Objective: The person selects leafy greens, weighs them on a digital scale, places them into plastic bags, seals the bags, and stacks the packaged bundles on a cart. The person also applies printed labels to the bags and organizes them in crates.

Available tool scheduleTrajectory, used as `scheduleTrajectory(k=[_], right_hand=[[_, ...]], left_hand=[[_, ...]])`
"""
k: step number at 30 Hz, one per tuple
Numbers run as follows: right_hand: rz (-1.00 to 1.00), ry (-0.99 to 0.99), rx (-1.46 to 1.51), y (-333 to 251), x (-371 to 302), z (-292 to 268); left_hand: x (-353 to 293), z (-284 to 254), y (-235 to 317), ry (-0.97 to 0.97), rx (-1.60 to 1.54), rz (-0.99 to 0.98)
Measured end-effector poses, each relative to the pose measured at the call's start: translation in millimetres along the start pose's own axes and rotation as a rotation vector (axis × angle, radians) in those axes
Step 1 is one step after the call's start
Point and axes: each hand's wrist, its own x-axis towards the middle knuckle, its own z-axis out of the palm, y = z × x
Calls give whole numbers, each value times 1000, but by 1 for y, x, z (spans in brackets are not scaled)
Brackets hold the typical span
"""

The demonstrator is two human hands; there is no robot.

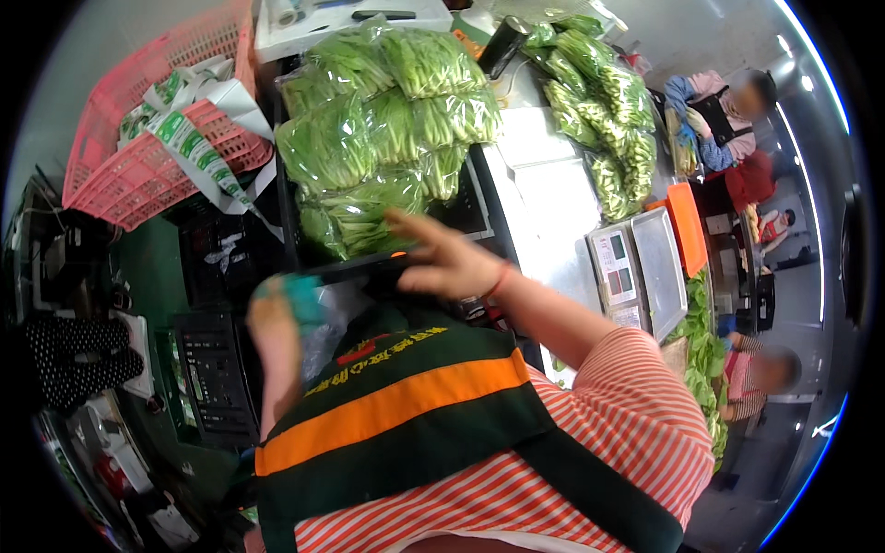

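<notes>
My left hand [272,318], smeared by motion, is closed on a teal-green thing [304,300] beside my apron. Clear plastic [332,327] hangs next to it; the thing's kind is too blurred to make out. My right hand [447,263] holds nothing, its fingers spread over the near rim of a black crate [484,198]. Inside that crate, clear bags of leafy green vegetables [378,138] lie stacked in rows. The fingertips are close to the nearest bag [369,217]; whether they touch it I cannot tell.
A pink basket [101,175] holding printed strip material [189,143] stands at the left. On the metal table [544,221] are more bagged greens [608,101], a scale [616,267] and an orange tray [684,226]. Loose greens [705,369] lie beyond; people [728,120] work at the right.
</notes>
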Motion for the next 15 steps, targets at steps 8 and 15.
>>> scheduleTrajectory(k=[8, 15], right_hand=[[377, 629, -23, 55, -108, -53], [300, 815, -419, 54, -75, -171]], left_hand=[[-6, 97, 38, -883, -518, -154], [31, 94, 14, -789, -212, -311]])
